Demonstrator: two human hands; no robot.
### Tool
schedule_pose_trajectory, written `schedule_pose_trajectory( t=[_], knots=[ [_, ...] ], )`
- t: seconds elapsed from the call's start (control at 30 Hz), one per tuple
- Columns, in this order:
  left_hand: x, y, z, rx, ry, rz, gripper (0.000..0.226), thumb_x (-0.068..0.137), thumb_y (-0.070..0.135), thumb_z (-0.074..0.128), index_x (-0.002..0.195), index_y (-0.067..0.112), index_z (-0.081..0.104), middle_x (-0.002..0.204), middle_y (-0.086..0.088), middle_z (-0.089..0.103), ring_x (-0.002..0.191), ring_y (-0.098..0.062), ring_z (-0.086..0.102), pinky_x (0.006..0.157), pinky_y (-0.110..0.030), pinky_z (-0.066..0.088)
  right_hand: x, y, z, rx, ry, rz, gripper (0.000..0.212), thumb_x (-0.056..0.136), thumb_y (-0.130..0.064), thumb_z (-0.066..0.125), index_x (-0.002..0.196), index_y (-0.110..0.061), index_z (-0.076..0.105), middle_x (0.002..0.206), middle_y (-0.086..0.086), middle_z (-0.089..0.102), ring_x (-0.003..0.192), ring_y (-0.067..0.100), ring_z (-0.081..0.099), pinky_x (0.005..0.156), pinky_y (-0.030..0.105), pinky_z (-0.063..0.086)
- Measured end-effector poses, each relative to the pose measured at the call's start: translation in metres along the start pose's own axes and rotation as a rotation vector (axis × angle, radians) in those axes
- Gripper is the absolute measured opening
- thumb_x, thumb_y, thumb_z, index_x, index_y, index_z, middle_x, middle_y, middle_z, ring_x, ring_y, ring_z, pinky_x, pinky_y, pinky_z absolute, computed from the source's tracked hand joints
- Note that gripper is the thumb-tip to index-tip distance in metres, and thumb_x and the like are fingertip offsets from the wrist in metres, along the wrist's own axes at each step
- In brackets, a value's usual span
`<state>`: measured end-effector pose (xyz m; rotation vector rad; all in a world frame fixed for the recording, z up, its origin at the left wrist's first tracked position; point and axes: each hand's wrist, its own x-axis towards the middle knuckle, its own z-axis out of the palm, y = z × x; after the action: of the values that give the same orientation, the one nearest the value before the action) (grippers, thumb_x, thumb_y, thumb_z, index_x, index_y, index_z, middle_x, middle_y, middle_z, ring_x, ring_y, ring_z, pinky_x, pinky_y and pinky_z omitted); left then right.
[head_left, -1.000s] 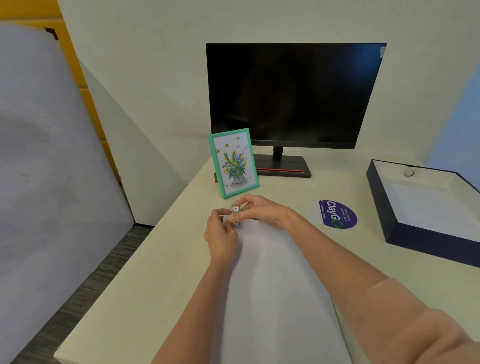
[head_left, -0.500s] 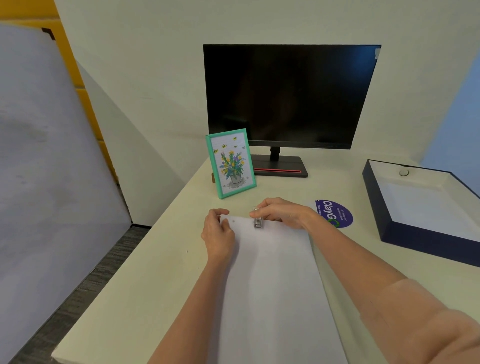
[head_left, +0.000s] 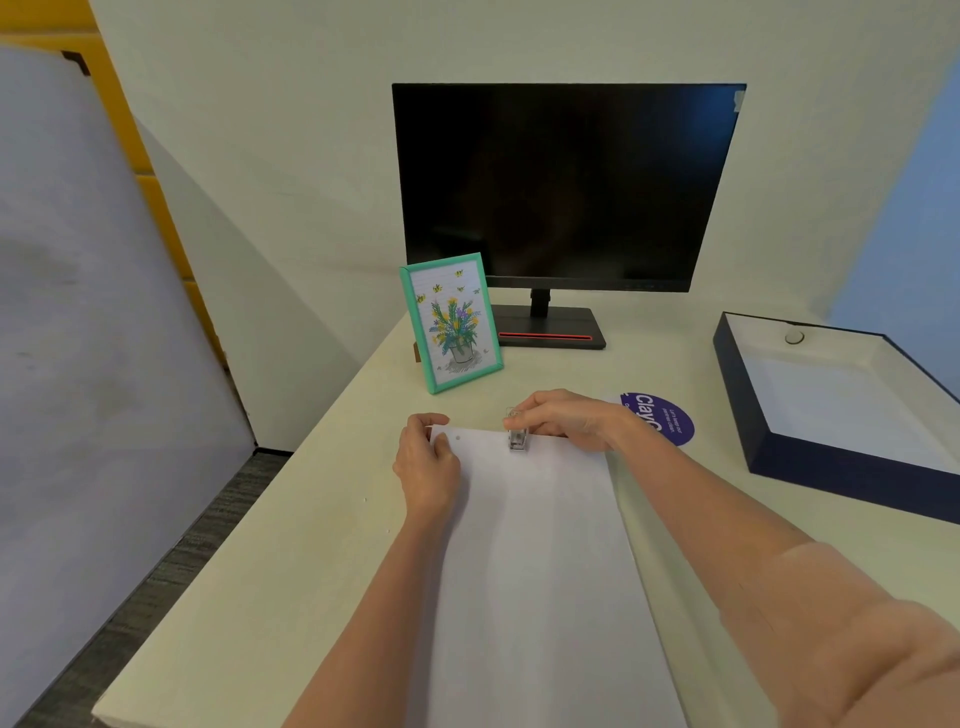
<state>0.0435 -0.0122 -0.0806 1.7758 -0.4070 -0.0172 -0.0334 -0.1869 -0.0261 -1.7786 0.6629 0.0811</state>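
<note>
A white sheet of paper (head_left: 535, 561) lies lengthwise on the cream desk (head_left: 291, 561). A small hole shows near its far left corner. My left hand (head_left: 427, 462) grips that far left corner, thumb on top of the sheet. My right hand (head_left: 563, 420) pinches a small clear punch (head_left: 517, 435), which sits over the middle of the paper's far edge.
A green picture frame (head_left: 451, 322) with a flower drawing stands just beyond the paper. Behind it is a dark monitor (head_left: 566, 187) on its stand. A purple round sticker (head_left: 662, 418) lies right of my right hand. A navy open box (head_left: 831, 415) sits at the right.
My right hand has carried the small punch from the paper's far left corner to the middle of the far edge. The left hand stays on the corner, where a hole now shows.
</note>
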Motion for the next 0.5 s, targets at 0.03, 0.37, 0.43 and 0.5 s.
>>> schedule_pose_trajectory(
  t=[0.03, 0.37, 0.43, 0.5],
  knots=[
    [0.0001, -0.0002, -0.0002, -0.002, 0.001, 0.0, 0.028, 0.088, -0.001, 0.042, 0.102, 0.018, 0.056, 0.107, -0.011, 0.061, 0.106, -0.031, 0.053, 0.098, -0.05, 0.04, 0.0003, -0.0001, 0.0008, 0.001, 0.005, -0.005, 0.044, 0.073, -0.03, 0.08, 0.108, -0.014, 0.058, 0.122, 0.01, 0.062, 0.114, 0.021, 0.057, 0.1, 0.033, 0.045],
    [-0.0009, 0.0012, -0.0007, 0.006, 0.003, 0.011, 0.027, 0.089, -0.002, 0.042, 0.106, 0.014, 0.056, 0.111, -0.006, 0.061, 0.108, -0.025, 0.052, 0.098, -0.045, 0.04, 0.0024, -0.0001, 0.0045, -0.044, 0.052, -0.033, 0.041, 0.07, -0.031, 0.082, 0.101, -0.016, 0.06, 0.116, 0.005, 0.063, 0.109, 0.018, 0.056, 0.102, 0.033, 0.044],
    [-0.0008, 0.0007, -0.0005, 0.01, 0.005, 0.019, 0.027, 0.088, -0.002, 0.042, 0.105, 0.014, 0.057, 0.11, -0.006, 0.061, 0.107, -0.026, 0.053, 0.097, -0.046, 0.041, 0.0039, 0.0017, 0.0075, -0.046, 0.109, -0.096, 0.032, 0.072, -0.027, 0.082, 0.092, -0.014, 0.06, 0.104, 0.006, 0.065, 0.095, 0.017, 0.057, 0.087, 0.027, 0.047],
    [-0.0009, 0.0, -0.0002, 0.013, -0.003, 0.026, 0.028, 0.087, -0.002, 0.042, 0.105, 0.014, 0.057, 0.11, -0.006, 0.061, 0.107, -0.025, 0.053, 0.097, -0.045, 0.041, 0.0049, 0.0034, 0.0106, -0.023, 0.152, -0.158, 0.026, 0.073, -0.019, 0.081, 0.084, -0.012, 0.058, 0.089, 0.003, 0.066, 0.086, 0.015, 0.059, 0.08, 0.023, 0.047]
  ],
)
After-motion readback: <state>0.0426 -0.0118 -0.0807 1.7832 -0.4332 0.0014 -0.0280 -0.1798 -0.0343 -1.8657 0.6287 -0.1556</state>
